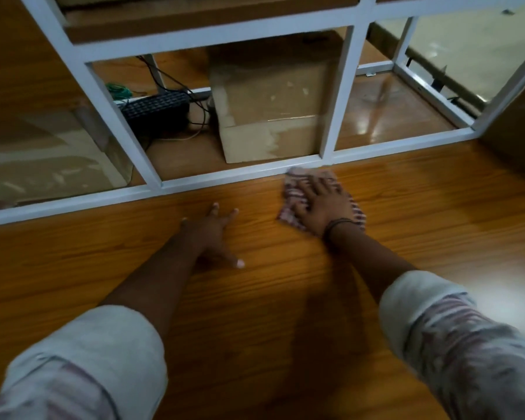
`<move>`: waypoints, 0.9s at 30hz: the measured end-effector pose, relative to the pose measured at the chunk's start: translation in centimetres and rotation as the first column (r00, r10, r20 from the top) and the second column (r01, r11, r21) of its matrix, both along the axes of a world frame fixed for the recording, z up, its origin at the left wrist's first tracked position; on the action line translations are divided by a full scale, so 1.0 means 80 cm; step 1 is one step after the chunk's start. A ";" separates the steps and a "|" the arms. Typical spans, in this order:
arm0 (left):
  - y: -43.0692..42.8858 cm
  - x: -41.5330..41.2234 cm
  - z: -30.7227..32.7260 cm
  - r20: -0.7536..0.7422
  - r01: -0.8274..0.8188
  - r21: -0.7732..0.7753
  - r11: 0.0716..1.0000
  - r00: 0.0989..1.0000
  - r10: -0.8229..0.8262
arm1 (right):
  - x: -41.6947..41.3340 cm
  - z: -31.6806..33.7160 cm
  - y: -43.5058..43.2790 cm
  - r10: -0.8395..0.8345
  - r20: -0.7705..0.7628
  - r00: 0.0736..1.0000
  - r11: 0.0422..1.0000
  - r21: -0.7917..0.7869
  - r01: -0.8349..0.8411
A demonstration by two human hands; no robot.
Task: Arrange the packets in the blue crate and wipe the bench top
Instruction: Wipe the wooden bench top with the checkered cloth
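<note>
My right hand lies flat on a red-and-white checked cloth, pressing it onto the wooden bench top close to the white frame at the back. My left hand rests on the bare wood to the left of the cloth, fingers spread, holding nothing. No blue crate and no packets are in view.
A white metal frame with glass panes runs along the bench's far edge. Behind it stand a cardboard box, a black keyboard with cables, and another box at the left.
</note>
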State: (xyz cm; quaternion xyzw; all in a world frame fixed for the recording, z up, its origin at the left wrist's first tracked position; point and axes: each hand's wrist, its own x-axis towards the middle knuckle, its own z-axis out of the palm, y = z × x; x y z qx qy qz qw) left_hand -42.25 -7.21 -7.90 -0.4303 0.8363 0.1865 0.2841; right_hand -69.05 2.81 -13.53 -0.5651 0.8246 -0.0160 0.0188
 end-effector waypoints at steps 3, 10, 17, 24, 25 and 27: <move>-0.001 -0.001 -0.002 0.011 0.007 -0.014 1.000 1.000 -0.007 | -0.057 0.003 0.019 -0.280 0.002 0.960 0.960 0.023 0.280; -0.004 -0.004 -0.008 0.005 -0.017 -0.003 1.000 1.000 0.017 | 0.068 0.007 0.041 -0.046 0.052 0.998 0.998 0.048 0.043; 0.003 -0.004 -0.002 0.006 -0.050 0.042 0.998 0.999 0.050 | 0.102 0.000 0.176 0.176 0.046 0.983 0.983 0.035 -0.178; 0.023 0.016 -0.009 0.013 0.024 0.036 0.999 1.000 -0.024 | 0.034 0.009 0.219 -0.322 0.048 0.945 0.946 0.053 0.320; 0.025 0.018 -0.010 0.014 0.039 0.033 0.999 0.999 -0.040 | 0.056 0.009 0.226 -0.291 0.044 0.956 0.956 0.047 0.289; 0.028 0.021 -0.009 0.016 0.052 0.032 0.998 0.998 -0.053 | 0.114 0.008 0.248 -0.148 0.054 0.987 0.989 0.033 0.147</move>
